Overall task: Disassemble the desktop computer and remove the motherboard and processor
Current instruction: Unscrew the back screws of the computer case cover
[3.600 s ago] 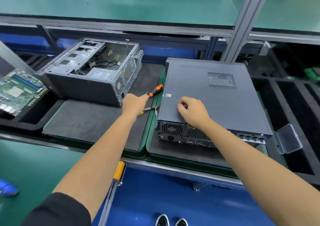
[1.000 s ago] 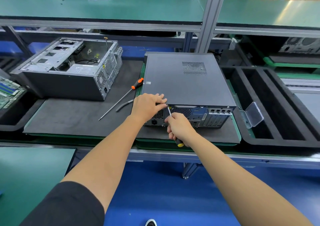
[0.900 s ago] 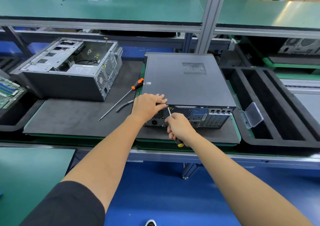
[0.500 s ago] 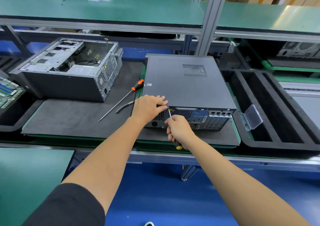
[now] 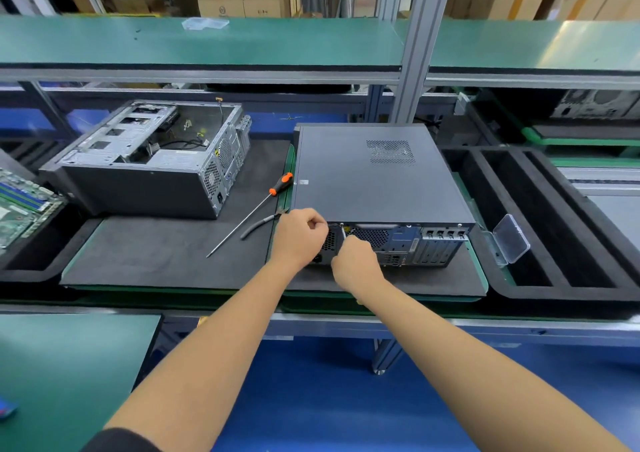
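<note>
Two hands curl at the closed computer case (image 5: 374,174): left hand (image 5: 299,235) pinching, right hand (image 5: 355,261) gripping a screwdriver (image 5: 343,234).

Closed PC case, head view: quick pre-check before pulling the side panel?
1. Closed case flat on mat: ok.
2. Screwdriver shaft at rear top edge, held by right hand: ok.
3. Left hand at rear corner, fingers curled; holding a screw: cannot tell.
4. All rear screws out: cannot tell.
5. Side panel off: not ok.
6. Spare orange screwdriver clear of case: ok.
</note>
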`<state>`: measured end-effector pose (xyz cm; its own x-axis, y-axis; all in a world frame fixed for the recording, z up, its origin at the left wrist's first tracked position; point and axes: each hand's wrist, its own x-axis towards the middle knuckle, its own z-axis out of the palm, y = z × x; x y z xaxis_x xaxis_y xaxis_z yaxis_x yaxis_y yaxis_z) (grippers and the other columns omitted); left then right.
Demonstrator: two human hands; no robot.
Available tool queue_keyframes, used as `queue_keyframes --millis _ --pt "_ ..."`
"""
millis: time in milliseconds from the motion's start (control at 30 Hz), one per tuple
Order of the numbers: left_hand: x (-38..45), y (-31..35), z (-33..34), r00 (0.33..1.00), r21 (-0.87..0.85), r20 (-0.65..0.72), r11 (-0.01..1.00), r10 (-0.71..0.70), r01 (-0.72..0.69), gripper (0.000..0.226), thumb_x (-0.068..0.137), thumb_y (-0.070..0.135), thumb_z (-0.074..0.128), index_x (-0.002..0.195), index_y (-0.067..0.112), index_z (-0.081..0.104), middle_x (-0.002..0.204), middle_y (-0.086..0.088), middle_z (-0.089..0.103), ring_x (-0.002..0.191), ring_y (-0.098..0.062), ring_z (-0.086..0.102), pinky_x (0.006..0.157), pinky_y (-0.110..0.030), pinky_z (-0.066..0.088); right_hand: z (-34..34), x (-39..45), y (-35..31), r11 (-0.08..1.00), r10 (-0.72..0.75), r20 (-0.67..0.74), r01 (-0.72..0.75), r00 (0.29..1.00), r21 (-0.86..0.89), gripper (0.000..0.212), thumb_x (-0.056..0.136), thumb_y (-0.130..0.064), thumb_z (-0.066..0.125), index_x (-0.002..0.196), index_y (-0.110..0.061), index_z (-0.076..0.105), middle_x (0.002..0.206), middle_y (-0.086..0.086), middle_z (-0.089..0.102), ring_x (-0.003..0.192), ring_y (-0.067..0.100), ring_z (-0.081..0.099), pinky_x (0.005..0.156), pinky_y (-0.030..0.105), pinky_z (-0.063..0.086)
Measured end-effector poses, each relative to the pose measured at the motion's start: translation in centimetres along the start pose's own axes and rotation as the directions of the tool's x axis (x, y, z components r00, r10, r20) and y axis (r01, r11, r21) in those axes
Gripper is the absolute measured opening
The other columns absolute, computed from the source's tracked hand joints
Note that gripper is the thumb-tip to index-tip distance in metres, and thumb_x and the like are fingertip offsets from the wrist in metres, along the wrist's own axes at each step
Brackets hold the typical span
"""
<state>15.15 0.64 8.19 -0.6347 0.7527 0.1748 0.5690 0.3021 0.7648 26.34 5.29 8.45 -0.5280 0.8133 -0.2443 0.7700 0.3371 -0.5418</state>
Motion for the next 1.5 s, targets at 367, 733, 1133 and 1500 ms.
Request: queue_keyframes --millis 367,733,1133,1500 --pt "0.1 2.4 3.0 0.822 -0.396 0.333 0.722 -0.463 0.567 0.016 0.085 0.015 0.072 0.076 0.003 0.067 0.07 -0.013 0.064 0.056 -0.02 0.057 0.052 -0.027 0.048 -2.5 -0.1 0.4 0.977 -0.06 0.394 -0.027 0.917 0.21 0.039 0.093 -0.003 0.036 0.132 0.001 0.037 0.097 0.014 0.055 0.077 0.019 0.053 0.068 0.035 0.05" --pt "0.7 2.7 4.2 0.795 -0.361 0.236 0.709 -0.558 0.605 0.017 0.087 0.012 0.066 0.075 0.001 0.067 0.056 -0.007 0.061 0.037 -0.009 0.05 0.038 -0.017 0.04 -3.4 -1.0 4.5 0.53 -0.127 0.718 -0.565 0.685 0.633 0.021 0.105 -0.019 0.036 0.11 -0.006 0.053 0.087 0.015 0.068 0.076 0.024 0.068 0.065 0.036 0.057" --pt "1.2 2.4 4.1 0.812 -0.252 0.219 0.773 -0.541 0.583 0.014 0.087 0.013 0.065 0.082 0.001 0.071 0.065 -0.008 0.063 0.044 -0.013 0.051 0.04 -0.018 0.041 1.9 -2.7 1.3 0.951 0.1 0.124 -0.131 0.987 0.278 0.03 0.094 -0.018 0.055 0.117 -0.003 0.046 0.108 0.013 0.059 0.091 0.025 0.062 0.067 0.03 0.045" --pt "1.1 2.1 4.3 0.764 -0.392 0.319 0.656 -0.561 0.645 0.022 0.089 0.004 0.056 0.069 0.007 0.065 0.062 -0.007 0.055 0.05 -0.015 0.046 0.044 -0.022 0.042 -1.3 -1.9 4.0 0.274 -0.138 0.617 -0.569 0.775 0.775 0.023 0.105 -0.021 0.035 0.09 -0.012 0.05 0.064 0.006 0.058 0.05 0.015 0.053 0.047 0.022 0.044"
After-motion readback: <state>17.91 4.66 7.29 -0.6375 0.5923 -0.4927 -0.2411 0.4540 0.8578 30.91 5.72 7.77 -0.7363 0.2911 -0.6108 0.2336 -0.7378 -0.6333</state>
